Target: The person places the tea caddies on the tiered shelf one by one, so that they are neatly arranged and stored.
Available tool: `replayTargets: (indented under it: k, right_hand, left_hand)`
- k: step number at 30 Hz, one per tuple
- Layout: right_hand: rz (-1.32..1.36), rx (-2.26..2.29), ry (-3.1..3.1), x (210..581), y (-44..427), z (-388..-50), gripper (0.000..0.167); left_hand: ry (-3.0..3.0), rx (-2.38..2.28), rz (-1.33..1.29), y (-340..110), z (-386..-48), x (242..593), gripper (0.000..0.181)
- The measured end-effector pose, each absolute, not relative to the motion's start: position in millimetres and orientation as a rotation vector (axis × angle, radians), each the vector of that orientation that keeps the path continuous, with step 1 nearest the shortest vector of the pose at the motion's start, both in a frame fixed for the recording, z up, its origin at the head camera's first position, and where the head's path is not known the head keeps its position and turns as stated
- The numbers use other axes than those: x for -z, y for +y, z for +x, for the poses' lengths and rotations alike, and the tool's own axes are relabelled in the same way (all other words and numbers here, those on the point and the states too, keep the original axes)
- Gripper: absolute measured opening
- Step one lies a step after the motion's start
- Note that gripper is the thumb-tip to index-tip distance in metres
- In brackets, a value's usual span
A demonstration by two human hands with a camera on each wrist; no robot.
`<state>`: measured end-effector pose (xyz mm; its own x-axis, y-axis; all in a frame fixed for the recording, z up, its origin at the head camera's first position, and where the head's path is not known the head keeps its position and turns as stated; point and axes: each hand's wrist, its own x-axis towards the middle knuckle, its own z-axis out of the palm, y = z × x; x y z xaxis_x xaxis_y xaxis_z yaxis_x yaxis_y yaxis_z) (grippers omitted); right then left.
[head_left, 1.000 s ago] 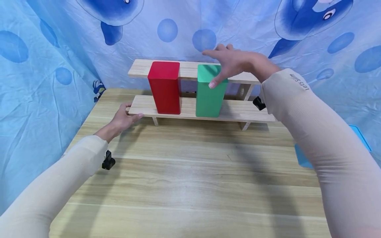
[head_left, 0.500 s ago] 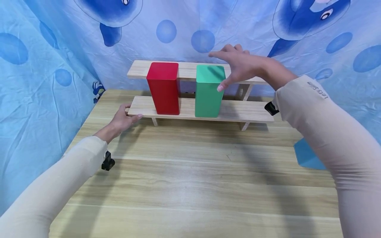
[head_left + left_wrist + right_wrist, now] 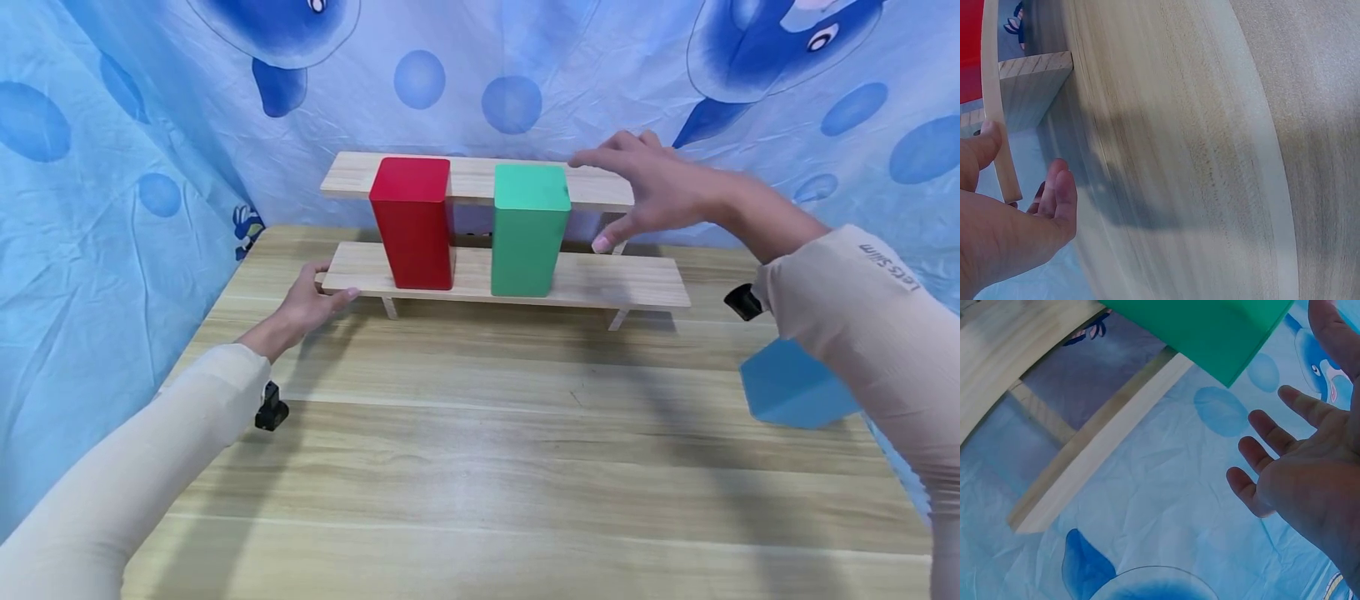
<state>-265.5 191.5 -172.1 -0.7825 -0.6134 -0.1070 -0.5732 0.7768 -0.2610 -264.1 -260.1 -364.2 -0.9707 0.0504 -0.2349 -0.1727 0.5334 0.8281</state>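
The left hand holds the left end of the lower plank of a two-tier shelf made of pale wood, its thumb against the edge and its fingers bent up around the end from below. The right hand hangs in the air just right of a tall rectangular green box, fingers spread and thumb held well away from them, gripping nothing; the right wrist view shows a gap between these fingers and the box. The green box stands upright on the lower plank, right of a tall rectangular red box, also upright, with bare wood between the two. Both rise in front of the upper plank; whether they touch it, I cannot tell. The shelf stands toward the far side of a tabletop with light wood grain. To the right, an angular blue object lies near the right forearm, partly hidden by a cream sleeve. Behind everything hangs a pale blue cloth printed with darker blue dots and whale-like figures.
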Motion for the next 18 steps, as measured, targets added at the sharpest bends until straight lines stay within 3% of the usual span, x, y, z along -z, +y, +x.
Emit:
replayTargets:
  k: [18]
  right_hand:
    - [-0.826, 0.348, 2.782, 194.5, 247.9, -238.8, 0.099]
  left_hand:
    - [2.554, -1.396, -0.101, -261.0, -264.9, 363.9, 0.077]
